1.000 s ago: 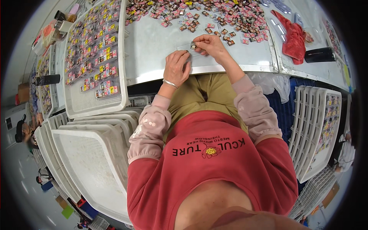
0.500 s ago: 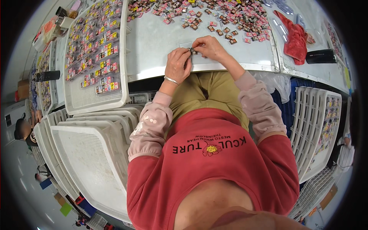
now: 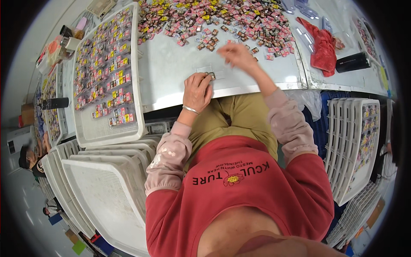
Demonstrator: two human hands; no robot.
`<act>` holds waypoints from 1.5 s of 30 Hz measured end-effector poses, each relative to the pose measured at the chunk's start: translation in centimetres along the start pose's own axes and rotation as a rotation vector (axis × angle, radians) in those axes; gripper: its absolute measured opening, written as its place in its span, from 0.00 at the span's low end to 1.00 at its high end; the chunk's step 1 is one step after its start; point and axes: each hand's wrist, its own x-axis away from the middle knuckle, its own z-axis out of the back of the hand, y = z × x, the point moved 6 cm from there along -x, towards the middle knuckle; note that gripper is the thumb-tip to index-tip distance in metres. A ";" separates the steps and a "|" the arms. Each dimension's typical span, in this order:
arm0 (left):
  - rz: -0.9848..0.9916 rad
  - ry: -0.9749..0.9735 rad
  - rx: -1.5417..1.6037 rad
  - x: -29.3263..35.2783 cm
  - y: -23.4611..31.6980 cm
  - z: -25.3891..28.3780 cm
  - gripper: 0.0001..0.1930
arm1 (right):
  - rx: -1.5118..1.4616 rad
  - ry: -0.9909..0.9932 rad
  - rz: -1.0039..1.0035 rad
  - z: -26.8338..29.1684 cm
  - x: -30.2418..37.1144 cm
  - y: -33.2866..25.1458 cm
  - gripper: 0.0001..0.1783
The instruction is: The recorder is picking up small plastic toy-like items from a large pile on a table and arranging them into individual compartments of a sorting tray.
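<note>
My left hand (image 3: 197, 92), with a silver bangle at its wrist, rests near the table's front edge. Its fingertips are closed on a small dark square piece (image 3: 211, 76). Beside that piece, a clear rectangular plastic item (image 3: 219, 73) lies flat on the pale tabletop. My right hand (image 3: 237, 56) hovers farther out, by the near edge of the pile of small pink, black and yellow pieces (image 3: 239, 25). Its fingers are slightly blurred but look apart, and nothing shows in them.
On the left stands a white perforated tray (image 3: 87, 136) carrying rows of filled clear packs (image 3: 120, 96). Stacked white trays (image 3: 100, 188) lean below it. At the right are a red cloth (image 3: 322, 53), a black cylinder (image 3: 353, 63) and upright white trays (image 3: 349, 171).
My right hand has left the small piece and moved away toward the pile, its fingers spreading. My left hand stays on the piece near the edge. The whole view has shifted slightly.
</note>
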 end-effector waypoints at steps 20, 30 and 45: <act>-0.009 -0.007 0.024 -0.7 0.4 0.3 0.15 | 1.007 0.360 0.488 0.8 -14.4 -1.5 0.11; -0.050 0.039 0.054 -1.3 0.9 -0.4 0.14 | 0.980 0.530 0.314 3.2 -17.3 -0.3 0.10; 0.059 0.154 0.018 0.2 -0.8 0.5 0.16 | 0.303 -0.038 0.424 0.0 -1.2 -1.8 0.07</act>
